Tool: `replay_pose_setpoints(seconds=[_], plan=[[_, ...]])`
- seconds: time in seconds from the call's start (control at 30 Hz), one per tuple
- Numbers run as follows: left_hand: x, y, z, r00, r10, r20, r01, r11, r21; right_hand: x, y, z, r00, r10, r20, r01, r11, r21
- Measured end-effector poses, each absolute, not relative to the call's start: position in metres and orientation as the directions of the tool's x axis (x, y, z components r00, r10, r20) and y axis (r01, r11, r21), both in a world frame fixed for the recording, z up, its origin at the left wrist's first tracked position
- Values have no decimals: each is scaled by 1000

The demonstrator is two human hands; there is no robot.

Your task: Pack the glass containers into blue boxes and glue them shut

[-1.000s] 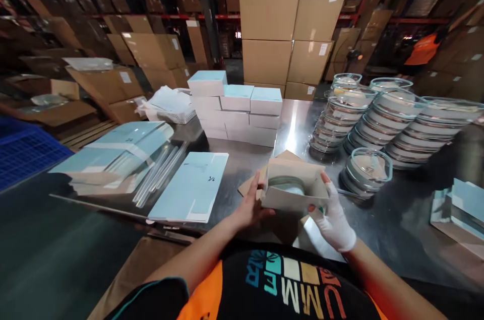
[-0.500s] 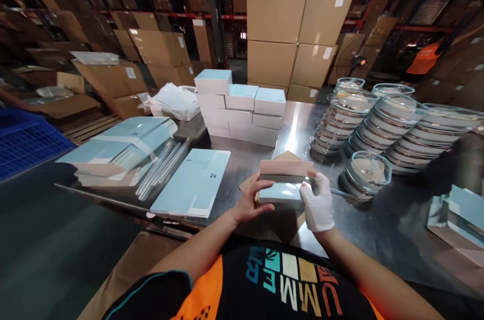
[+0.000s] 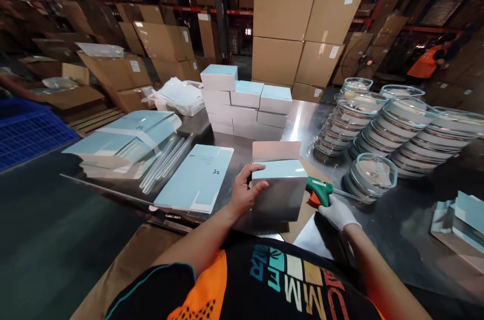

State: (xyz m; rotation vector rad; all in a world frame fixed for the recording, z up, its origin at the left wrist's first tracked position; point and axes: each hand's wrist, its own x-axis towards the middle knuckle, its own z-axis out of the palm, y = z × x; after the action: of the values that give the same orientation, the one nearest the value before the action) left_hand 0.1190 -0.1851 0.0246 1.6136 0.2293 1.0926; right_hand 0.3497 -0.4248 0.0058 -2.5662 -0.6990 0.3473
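Pinching the box point(image 3: 279, 201) at its upper left edge, the worker's bare left hand point(image 3: 243, 191) has fingers over the pale blue top and the thumb on the shaded near side, there in the head view. A plain flap point(image 3: 277, 150) stands up along the box's far edge. Apart from that hand, across to the right of the box, the white-gloved right hand point(image 3: 339, 214) is closed around the handle of a green glue gun point(image 3: 320, 189), orange trigger showing; some of those fingers I can't make out. The box is right in front of the worker's chest, over the metal table point(image 3: 381, 229), beside a piece of brown cardboard point(image 3: 303, 216). Beyond it rises a stack of finished-looking boxes point(image 3: 245, 114); flat blue cartons point(image 3: 198, 179) lie left, glass containers point(image 3: 406, 131) stand right.
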Motion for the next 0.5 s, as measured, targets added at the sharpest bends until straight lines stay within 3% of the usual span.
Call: replay_pose_setpoints(seconds=[0.13,0.3,0.33,0.43,0.5], plan=[[115,-187,31,550,683,482,-341,-343,875,336,-432,4,879,474,-54,355,-725,-590],[111,-186,40,539,721,434,-310,-309,899,308,-444,24,911,156,381,404,-518,-754],[112,-187,41,532,722,442,-320,-312,895,305,-445,31,887,175,428,458,-463,-759],[115,-193,42,521,710,474,-331,-344,879,298,-444,51,759,435,485,632,-312,-709],[119,-199,41,517,691,505,-317,-393,863,290,-441,64,677,534,507,695,-237,-679]])
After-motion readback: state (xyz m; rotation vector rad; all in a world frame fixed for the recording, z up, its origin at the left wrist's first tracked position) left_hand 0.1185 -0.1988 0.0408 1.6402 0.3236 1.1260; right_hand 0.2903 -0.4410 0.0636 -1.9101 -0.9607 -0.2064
